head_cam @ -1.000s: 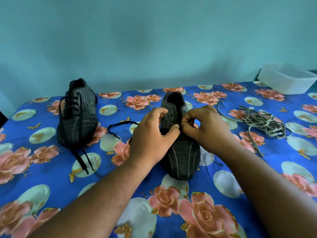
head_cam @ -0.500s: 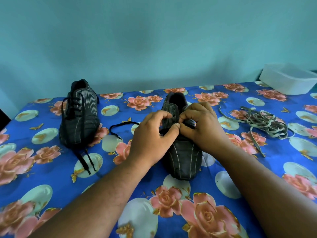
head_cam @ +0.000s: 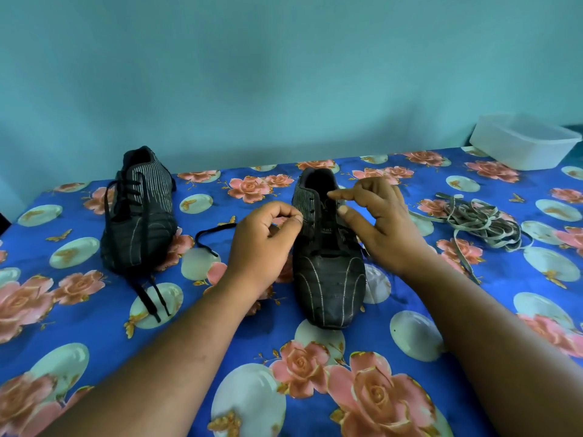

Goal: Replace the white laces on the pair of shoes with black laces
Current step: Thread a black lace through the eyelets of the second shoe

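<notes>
Your left hand was curled, thumb and forefinger pinched by the near shoe's eyelets; can't tell if lace was in the pinch. Right hand was spread over the tongue, holding nothing. Black lace end trailed left on the cloth. Other shoe laced black, far left. White laces piled right, tub behind.

No readable text anywhere (the shoe tongue perhaps bears a blurred mark).
</notes>
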`<state>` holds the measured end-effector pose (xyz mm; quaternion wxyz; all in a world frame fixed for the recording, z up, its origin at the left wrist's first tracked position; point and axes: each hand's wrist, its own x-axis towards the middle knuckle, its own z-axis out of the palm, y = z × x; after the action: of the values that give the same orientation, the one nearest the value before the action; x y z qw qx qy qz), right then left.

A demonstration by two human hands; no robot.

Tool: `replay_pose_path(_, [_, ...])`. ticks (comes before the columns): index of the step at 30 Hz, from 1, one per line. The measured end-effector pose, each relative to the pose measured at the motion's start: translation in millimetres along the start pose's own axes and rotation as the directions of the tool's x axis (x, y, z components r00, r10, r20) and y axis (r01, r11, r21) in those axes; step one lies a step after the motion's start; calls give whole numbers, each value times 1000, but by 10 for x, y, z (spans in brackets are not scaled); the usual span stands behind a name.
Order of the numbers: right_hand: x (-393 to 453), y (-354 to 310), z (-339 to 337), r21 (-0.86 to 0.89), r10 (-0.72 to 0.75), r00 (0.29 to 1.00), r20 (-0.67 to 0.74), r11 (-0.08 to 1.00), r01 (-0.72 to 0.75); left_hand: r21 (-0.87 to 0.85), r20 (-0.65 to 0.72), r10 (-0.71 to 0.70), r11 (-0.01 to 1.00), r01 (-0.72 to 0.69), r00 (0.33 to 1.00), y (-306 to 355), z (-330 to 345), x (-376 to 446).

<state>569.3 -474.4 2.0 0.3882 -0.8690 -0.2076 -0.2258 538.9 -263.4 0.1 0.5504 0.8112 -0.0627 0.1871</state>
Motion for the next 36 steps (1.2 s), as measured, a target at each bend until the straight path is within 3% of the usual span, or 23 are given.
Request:
replay_pose_path(3, [2, 86, -50, 14, 94, 995, 22, 995, -95, -118, -23, -71, 991, 68, 997, -12, -43, 55])
replay_pose_path(8, [-10, 113, -48, 57, 117, 991, 65, 991, -120, -211, 19, -146, 966, 146, 989, -11, -129, 79])
replay_pose_path(13, [-32, 134, -16, 41, 113, 973, 201, 991, -124, -358, -183, -296, 908, 217, 937, -67, -205, 194])
replay_pose_path(17, [-32, 160, -41, 40, 130, 973, 188, 989, -140, -443, -237, -431, 846, 298, 871, -200, -334, 280])
replay_pose_path(20, [-31, 154, -41, 30, 126, 975, 185, 991, -134, -205, -205, -291, 946, 250, 935, -327, -269, 287])
replay_pose_path(22, [-32, 149, -40, 22, 134, 972, 195, 990, -141, 45, -114, -59, 997, 65, 992, -309, -187, 241])
replay_pose_path(24, [-29, 140, -41, 16, 135, 971, 196, 990, -141, 222, 6, 157, 963, -154, 988, -298, -107, 206])
replay_pose_path(27, [-29, 133, -47, 16, 133, 973, 191, 990, -138, 248, 94, 224, 938, -241, 970, -249, -50, 147])
replay_pose_path(32, [-35, 134, -61, 16, 147, 970, 194, 988, -153, 185, 44, 206, 960, -211, 978, -276, -97, 190])
replay_pose_path(34, [-38, 133, -75, 13, 151, 967, 206, 987, -157, 82, -88, 75, 994, -67, 993, -239, -145, 217])
replay_pose_path(36, [-41, 140, -80, 9, 151, 967, 207, 988, -157, -13, -261, -114, 993, 115, 959, -289, -233, 270])
